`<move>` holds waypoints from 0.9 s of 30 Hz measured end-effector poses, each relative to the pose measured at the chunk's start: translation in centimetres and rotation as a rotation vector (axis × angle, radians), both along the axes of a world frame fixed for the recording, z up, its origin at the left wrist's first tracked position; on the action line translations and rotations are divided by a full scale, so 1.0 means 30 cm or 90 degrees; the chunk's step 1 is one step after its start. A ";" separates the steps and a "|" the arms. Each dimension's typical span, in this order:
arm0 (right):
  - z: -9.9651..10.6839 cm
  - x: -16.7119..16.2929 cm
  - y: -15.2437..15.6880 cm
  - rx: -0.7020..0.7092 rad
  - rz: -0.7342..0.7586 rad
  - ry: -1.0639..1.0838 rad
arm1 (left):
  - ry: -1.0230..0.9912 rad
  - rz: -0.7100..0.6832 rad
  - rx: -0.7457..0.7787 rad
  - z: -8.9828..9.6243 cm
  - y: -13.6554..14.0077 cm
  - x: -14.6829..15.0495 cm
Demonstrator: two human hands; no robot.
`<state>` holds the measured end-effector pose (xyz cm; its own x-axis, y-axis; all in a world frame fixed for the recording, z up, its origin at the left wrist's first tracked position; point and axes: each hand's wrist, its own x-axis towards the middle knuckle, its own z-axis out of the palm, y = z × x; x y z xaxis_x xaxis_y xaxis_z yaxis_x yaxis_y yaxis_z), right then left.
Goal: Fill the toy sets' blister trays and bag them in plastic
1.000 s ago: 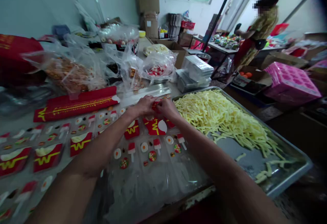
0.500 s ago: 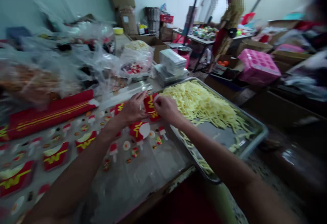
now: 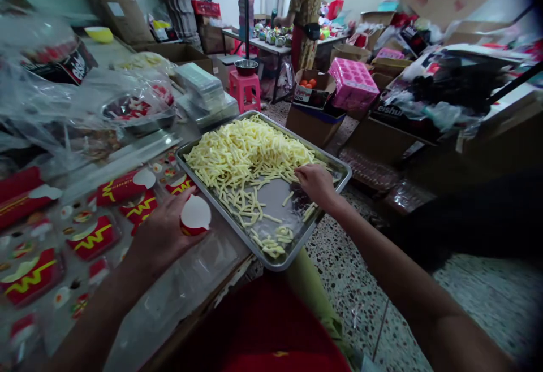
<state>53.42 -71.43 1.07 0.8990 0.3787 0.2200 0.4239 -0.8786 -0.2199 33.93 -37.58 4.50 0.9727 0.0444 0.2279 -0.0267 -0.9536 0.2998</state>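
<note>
My left hand [image 3: 165,228] is wrapped round a small red and white fries carton [image 3: 195,213], its pale round side facing up. Beside it lies a metal tray [image 3: 292,259] heaped with pale yellow french fries [image 3: 250,151]. Over the tray's right part is my right hand [image 3: 316,185], its fingers curled together at the edge of the heap; the fries at its fingertips are mostly hidden. Flat red cartons with yellow zigzag marks, such as one carton [image 3: 93,236], lie in clear packaging on the table, among small food-shaped pieces.
Clear plastic boxes [image 3: 203,89] are stacked behind the tray, near plastic bags [image 3: 55,112] on the left. A pink stool [image 3: 245,90] carries a metal bowl. A pink package [image 3: 353,83] and cardboard boxes [image 3: 314,123] stand at right. Another person [image 3: 306,16] stands at a far table.
My right hand has left the cartons and moved right to the fries in the tray. My left hand keeps a carton, now beside the tray. The view has swung right.
</note>
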 end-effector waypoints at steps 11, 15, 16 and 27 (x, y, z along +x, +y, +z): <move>0.018 0.041 -0.081 0.030 0.045 0.076 | -0.025 -0.009 0.015 0.046 -0.163 0.062; 0.048 0.048 -0.089 0.063 0.131 0.067 | -0.014 -0.013 -0.013 0.022 -0.157 0.111; 0.052 0.041 -0.073 0.036 0.171 0.082 | -0.013 -0.016 -0.017 0.021 -0.159 0.124; -0.036 0.009 0.068 -0.177 0.160 0.113 | 0.060 -0.104 0.050 0.034 -0.287 0.172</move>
<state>53.70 -69.39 -0.01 0.7855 0.6147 -0.0717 0.6100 -0.7886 -0.0778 39.09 -46.18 5.52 0.9827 -0.1301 0.1320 -0.1583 -0.9594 0.2333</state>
